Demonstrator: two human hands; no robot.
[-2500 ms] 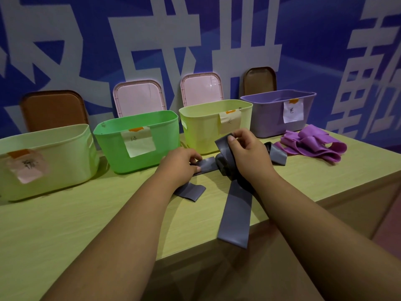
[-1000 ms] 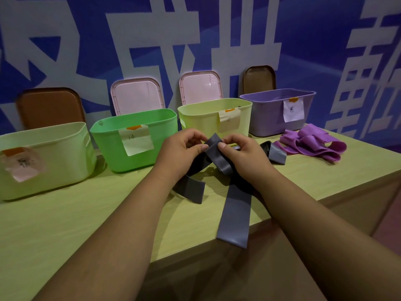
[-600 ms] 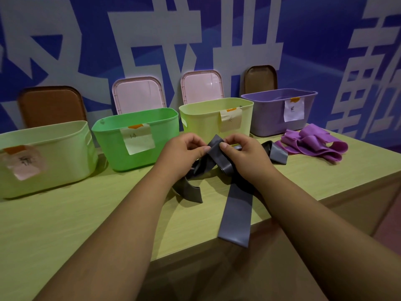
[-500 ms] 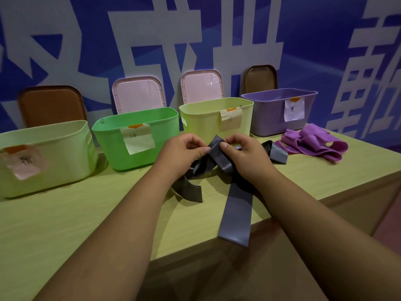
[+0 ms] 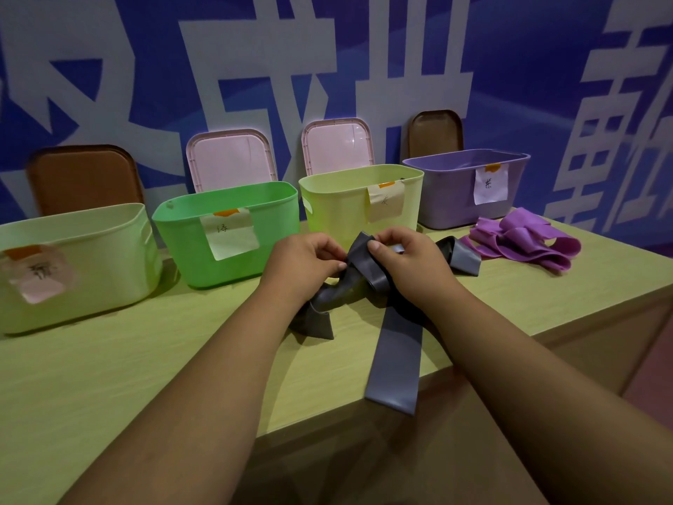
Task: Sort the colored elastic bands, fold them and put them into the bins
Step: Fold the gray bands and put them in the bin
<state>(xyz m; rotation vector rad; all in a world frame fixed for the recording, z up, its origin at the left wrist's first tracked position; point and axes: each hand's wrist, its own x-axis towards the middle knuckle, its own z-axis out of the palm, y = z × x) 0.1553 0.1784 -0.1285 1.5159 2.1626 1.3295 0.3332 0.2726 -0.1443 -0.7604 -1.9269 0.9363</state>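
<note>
Left hand point(image 5: 306, 260) risen off surface point(image 5: 109, 377) to meet right hand point(image 5: 408, 260) | both grips pinched on grey band point(image 5: 395, 362) | likely limp, light, stretchy: hold near fold

Staged sorting station, likely demo or recording corner; not home or kitchen. Signs:
- large blue banner point(image 5: 109, 49) with huge white characters fills whole backdrop
- plain light-wood desk point(image 5: 109, 359) in front of it
- row of plastic bins: pale bin point(image 5: 94, 286), green bin point(image 5: 182, 256), yellow bin point(image 5: 335, 213), purple bin point(image 5: 444, 198)
- handwritten paper label point(image 5: 229, 236) on each
- lids point(image 5: 229, 158) propped upright behind
</note>
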